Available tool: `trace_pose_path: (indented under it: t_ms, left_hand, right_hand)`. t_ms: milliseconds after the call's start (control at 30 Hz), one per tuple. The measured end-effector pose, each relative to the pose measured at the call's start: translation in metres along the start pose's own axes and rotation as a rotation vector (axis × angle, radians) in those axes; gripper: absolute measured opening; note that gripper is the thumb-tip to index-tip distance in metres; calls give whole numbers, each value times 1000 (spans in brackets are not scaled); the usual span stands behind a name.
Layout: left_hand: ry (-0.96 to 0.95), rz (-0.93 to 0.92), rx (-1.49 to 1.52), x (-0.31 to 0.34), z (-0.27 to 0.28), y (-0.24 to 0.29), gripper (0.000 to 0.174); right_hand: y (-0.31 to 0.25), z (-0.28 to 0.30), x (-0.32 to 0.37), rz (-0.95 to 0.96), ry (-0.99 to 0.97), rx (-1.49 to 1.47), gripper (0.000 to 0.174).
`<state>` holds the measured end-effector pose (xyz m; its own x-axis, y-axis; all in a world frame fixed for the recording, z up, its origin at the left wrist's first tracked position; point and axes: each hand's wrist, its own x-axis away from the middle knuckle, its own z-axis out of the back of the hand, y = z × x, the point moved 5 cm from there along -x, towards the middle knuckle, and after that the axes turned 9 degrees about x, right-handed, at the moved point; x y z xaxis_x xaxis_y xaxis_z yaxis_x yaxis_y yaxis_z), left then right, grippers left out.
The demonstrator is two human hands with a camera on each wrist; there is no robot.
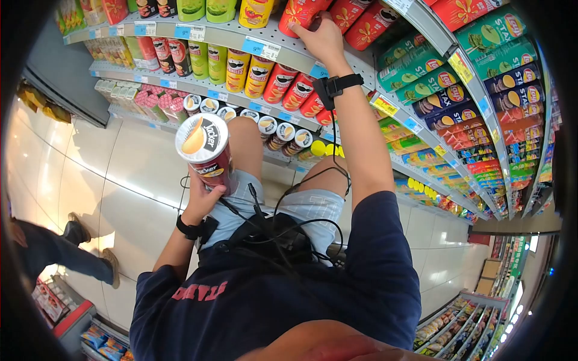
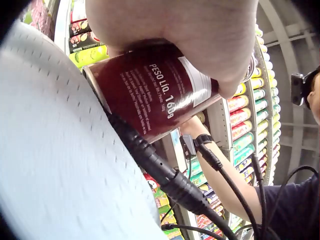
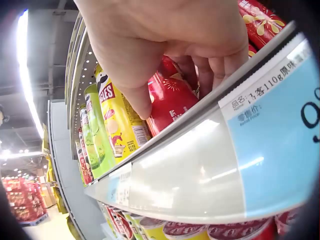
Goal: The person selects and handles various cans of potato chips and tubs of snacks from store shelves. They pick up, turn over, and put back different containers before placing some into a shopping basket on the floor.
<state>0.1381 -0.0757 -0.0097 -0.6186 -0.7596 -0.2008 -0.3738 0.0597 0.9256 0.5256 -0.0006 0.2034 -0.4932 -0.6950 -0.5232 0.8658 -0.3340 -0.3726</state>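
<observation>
Navy red-lettered T-shirt (image 1: 271,301), pale denim shorts (image 1: 304,207), black wrist straps (image 1: 335,86) trailing cables (image 1: 284,224).

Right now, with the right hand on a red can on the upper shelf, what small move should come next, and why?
Probably draw the red can forward over the shelf edge. The right hand has thumb and fingers curled round it, yet it stands behind the edge beside a yellow can. The left hand is busy gripping a Jacker can, so it cannot help.
</observation>
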Motion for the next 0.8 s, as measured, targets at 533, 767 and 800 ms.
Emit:
trace_pose_path:
  t_ms: [533, 767, 800]
  left_hand:
    - [-9, 21, -98, 0, 5, 0, 107]
    - [4, 11, -62, -1, 3, -1, 110]
    - [-1, 5, -76, -1, 4, -1, 111]
  right_hand:
    - [71, 101, -28, 130, 672, -145, 61]
    - [133, 50, -29, -539, 498, -769, 72]
    - [139, 51, -30, -542, 503, -769, 72]
